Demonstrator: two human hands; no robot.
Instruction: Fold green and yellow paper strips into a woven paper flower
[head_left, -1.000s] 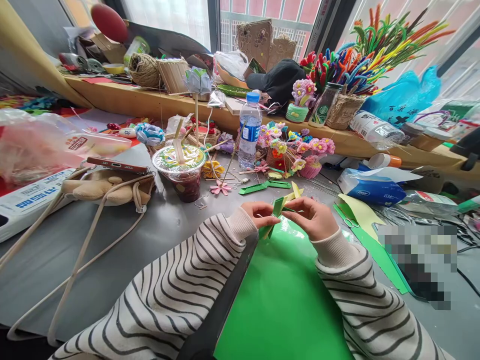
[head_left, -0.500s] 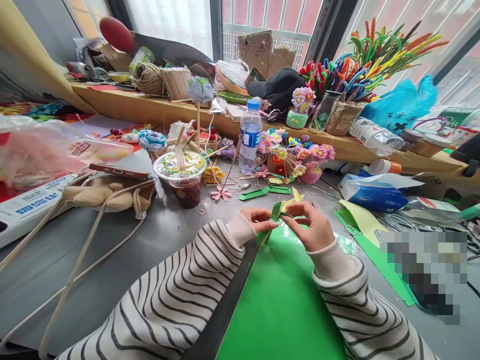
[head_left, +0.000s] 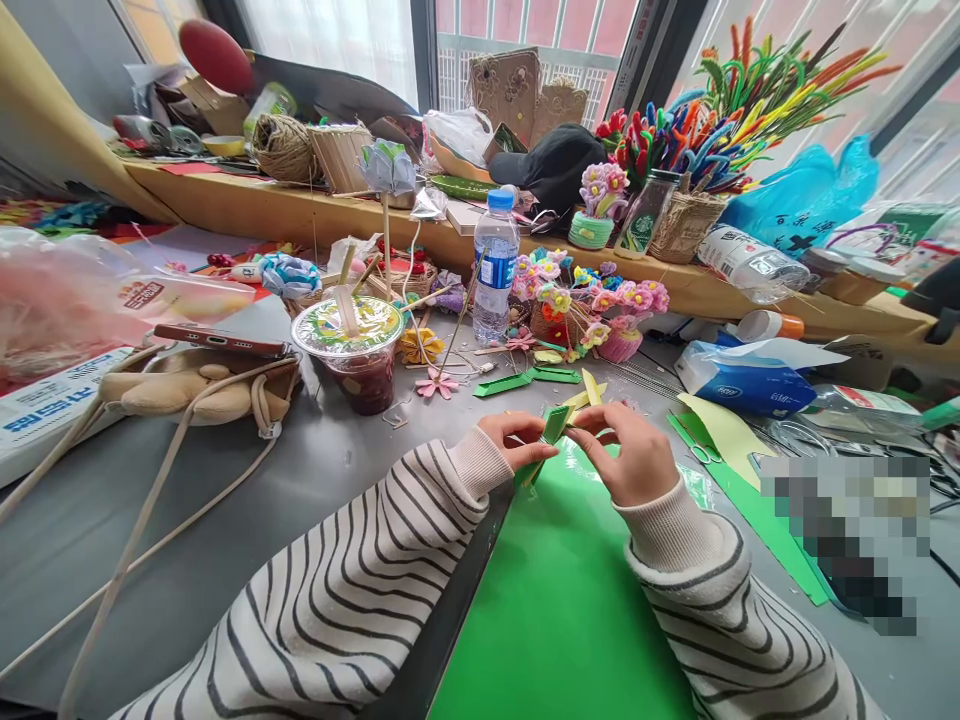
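Two-handed pinch on folded bright-green paper strip [head_left: 556, 424].
Left hand [head_left: 510, 441] grips its left side, right hand [head_left: 634, 455] its right edge; strip is over glossy green sheet's [head_left: 562, 610] far end, pale-yellow paper strips [head_left: 592, 387] just beyond.

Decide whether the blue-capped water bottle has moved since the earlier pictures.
No: the bottle shows no shift either way relative to the wooden ledge behind it.

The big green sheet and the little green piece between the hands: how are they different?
The big green sheet is wide; the little green piece is narrow. The sheet lies spread out; the piece is gripped by the left hand. Both are green.
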